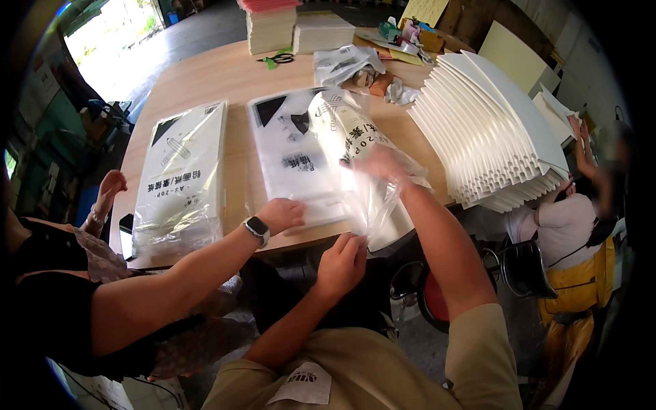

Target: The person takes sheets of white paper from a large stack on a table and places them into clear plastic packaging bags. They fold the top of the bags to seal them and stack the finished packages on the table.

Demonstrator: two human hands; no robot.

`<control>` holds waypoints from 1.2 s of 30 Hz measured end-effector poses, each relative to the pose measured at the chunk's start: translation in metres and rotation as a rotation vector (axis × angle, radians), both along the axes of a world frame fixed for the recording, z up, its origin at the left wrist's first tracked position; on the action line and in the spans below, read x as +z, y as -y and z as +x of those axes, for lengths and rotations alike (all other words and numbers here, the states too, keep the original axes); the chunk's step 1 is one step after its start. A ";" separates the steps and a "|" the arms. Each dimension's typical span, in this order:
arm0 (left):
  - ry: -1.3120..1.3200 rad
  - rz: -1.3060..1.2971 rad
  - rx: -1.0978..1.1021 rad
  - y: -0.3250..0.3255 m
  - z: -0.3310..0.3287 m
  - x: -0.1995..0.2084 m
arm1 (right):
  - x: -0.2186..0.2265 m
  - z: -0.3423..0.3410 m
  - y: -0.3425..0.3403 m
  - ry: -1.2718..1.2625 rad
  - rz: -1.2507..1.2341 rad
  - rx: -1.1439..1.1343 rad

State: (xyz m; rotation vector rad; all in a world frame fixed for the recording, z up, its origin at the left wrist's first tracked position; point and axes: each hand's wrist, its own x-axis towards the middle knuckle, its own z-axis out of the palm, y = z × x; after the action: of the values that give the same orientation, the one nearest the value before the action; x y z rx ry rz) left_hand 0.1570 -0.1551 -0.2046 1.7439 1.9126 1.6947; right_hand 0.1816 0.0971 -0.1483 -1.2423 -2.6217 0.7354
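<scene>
The left hand (342, 263) pinches the open edge of a clear plastic bag (355, 157) at the tabletop (225, 75) edge. The right hand (383, 164) is inside the bag, its grip unclear. A co-worker's hand (281, 213) presses on the paper pack (301, 164). The thin bag may tear if pulled hard.

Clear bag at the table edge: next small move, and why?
Probably spread the clear bag's mouth wider with the right hand. That hand is inside it, the left hand pinches its near edge, and a co-worker's hand presses the white paper pack flat beside it.
</scene>
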 end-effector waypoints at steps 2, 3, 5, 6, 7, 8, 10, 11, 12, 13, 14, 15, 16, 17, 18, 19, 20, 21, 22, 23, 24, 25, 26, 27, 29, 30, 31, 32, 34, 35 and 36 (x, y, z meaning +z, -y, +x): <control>0.031 0.000 0.033 0.003 -0.003 -0.005 | 0.005 0.006 0.001 -0.228 -0.110 0.074; 0.035 -0.005 0.032 0.003 -0.004 -0.006 | -0.019 0.010 -0.029 -0.117 -0.116 -0.089; 0.046 -0.016 0.057 0.007 -0.011 -0.008 | -0.061 0.027 -0.051 -0.163 0.122 -0.066; 0.042 -0.004 0.070 0.010 -0.014 -0.009 | -0.080 0.031 -0.057 -0.187 0.238 -0.046; 0.039 0.006 0.082 0.014 -0.016 -0.009 | -0.098 0.033 -0.059 -0.154 0.282 -0.045; 0.034 0.016 0.098 0.018 -0.019 -0.008 | -0.109 0.034 -0.055 -0.081 0.404 -0.076; 0.000 -0.004 0.121 0.026 -0.027 -0.003 | -0.127 0.041 -0.041 0.067 0.649 -0.143; -0.023 -0.019 0.129 0.030 -0.032 -0.003 | -0.122 0.039 -0.031 0.065 0.610 -0.116; -0.045 -0.034 0.140 0.033 -0.035 -0.005 | -0.101 0.038 -0.016 0.062 0.573 -0.087; -0.045 -0.039 0.144 0.034 -0.037 -0.007 | -0.077 0.040 -0.001 0.060 0.536 -0.065; -0.043 -0.045 0.139 0.036 -0.036 -0.009 | -0.066 0.043 0.010 0.063 0.499 -0.051; -0.040 -0.048 0.135 0.037 -0.036 -0.011 | -0.065 0.042 0.016 0.108 0.579 -0.082; 0.031 -0.066 0.145 0.039 -0.034 -0.013 | -0.066 0.039 0.021 0.153 0.658 -0.114; 0.099 -0.084 0.160 0.043 -0.032 -0.014 | -0.064 0.036 0.026 0.193 0.738 -0.141; 0.167 -0.101 0.176 0.045 -0.031 -0.015 | -0.061 0.034 0.029 0.217 0.772 -0.070; 0.110 -0.128 0.182 0.048 -0.034 -0.013 | -0.056 0.034 0.032 0.240 0.806 0.000; 0.031 -0.167 0.182 0.049 -0.036 -0.014 | -0.054 0.035 0.034 0.266 0.841 0.067; -0.049 -0.206 0.181 0.050 -0.038 -0.016 | -0.059 0.036 0.033 0.257 0.765 0.105; -0.129 -0.245 0.181 0.051 -0.041 -0.016 | -0.064 0.036 0.030 0.244 0.691 0.135; -0.163 -0.251 0.164 0.052 -0.040 -0.020 | -0.065 0.039 0.028 0.276 0.456 0.093; -0.198 -0.257 0.149 0.052 -0.041 -0.025 | -0.067 0.043 0.025 0.303 0.220 0.051; -0.231 -0.247 0.109 0.049 -0.040 -0.027 | -0.122 0.056 -0.005 0.162 0.527 -0.001; -0.230 -0.250 0.116 0.049 -0.039 -0.029 | -0.125 0.055 -0.001 0.110 0.559 -0.012; -0.230 -0.252 0.120 0.049 -0.037 -0.031 | -0.127 0.055 0.004 0.058 0.591 -0.025; -0.240 -0.273 0.139 0.049 -0.037 -0.033 | -0.123 0.056 0.016 0.046 0.596 0.025; -0.250 -0.299 0.163 0.052 -0.036 -0.031 | -0.112 0.055 0.027 0.082 0.563 0.098; -0.260 -0.326 0.188 0.054 -0.036 -0.030 | -0.102 0.053 0.039 0.118 0.530 0.171; -0.248 -0.350 0.203 0.057 -0.034 -0.028 | -0.098 0.056 0.055 0.110 0.509 0.241; -0.232 -0.367 0.204 0.048 -0.035 -0.029 | -0.094 0.072 0.083 0.102 0.490 0.346; -0.244 -0.345 0.199 0.050 -0.035 -0.024 | -0.092 0.085 0.103 0.000 0.457 0.403; -0.253 -0.322 0.189 0.051 -0.036 -0.021 | -0.088 0.098 0.120 -0.098 0.423 0.456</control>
State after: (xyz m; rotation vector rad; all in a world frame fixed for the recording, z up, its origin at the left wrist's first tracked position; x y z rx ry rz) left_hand 0.1211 -0.2059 -0.2252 1.7651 2.3654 1.1635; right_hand 0.2801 -0.0229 -0.2365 -0.4919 -2.7984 0.2534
